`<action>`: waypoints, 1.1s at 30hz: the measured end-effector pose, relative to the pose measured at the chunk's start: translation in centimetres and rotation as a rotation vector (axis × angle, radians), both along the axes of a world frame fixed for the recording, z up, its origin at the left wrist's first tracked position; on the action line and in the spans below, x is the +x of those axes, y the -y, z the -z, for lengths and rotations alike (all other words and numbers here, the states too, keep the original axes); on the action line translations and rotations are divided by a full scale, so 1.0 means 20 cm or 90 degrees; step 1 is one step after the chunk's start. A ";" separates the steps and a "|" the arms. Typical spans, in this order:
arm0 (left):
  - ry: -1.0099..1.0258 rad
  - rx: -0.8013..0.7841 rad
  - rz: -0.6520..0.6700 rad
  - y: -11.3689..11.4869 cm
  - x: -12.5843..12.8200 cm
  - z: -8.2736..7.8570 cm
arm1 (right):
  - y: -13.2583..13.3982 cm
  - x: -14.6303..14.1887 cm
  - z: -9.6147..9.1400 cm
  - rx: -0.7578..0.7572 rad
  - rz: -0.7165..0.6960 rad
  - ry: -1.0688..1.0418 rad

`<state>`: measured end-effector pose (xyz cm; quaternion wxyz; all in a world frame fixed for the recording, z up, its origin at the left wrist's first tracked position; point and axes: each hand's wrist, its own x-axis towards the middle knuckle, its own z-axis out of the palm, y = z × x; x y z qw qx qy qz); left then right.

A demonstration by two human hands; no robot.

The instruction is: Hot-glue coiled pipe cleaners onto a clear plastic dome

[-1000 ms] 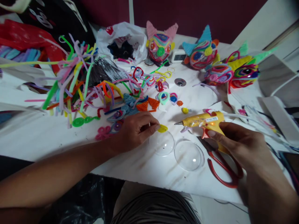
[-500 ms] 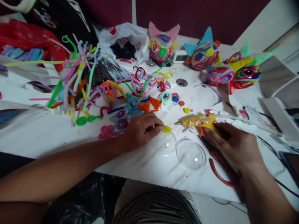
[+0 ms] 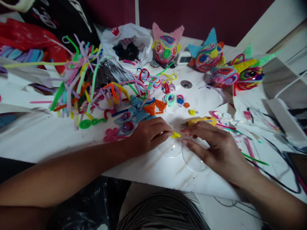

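My left hand (image 3: 148, 134) pinches a small yellow pipe-cleaner coil (image 3: 176, 135) against the rim of a clear plastic half-dome (image 3: 170, 149). My right hand (image 3: 213, 147) reaches in from the right with fingers stretched toward the coil, lying over a second clear half-dome (image 3: 192, 161). The yellow glue gun (image 3: 200, 121) lies on the white table just behind my right hand, no longer held.
A heap of coloured pipe cleaners (image 3: 81, 83) fills the left. Three finished pipe-cleaner balls with ears (image 3: 166, 46) (image 3: 206, 56) (image 3: 240, 76) stand at the back. A white plastic bag (image 3: 127, 40), small coils (image 3: 171, 99) and cables (image 3: 275, 179) lie around.
My right hand has set down the glue gun and moved left to the yellow coil, covering the second dome and the red scissors. The left hand kept its pinch.
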<state>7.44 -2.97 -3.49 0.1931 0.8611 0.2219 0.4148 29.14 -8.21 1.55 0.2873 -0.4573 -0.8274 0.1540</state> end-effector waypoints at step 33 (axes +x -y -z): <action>-0.038 -0.035 0.043 -0.01 -0.04 0.01 | 0.06 -0.03 0.06 0.289 -0.113 0.253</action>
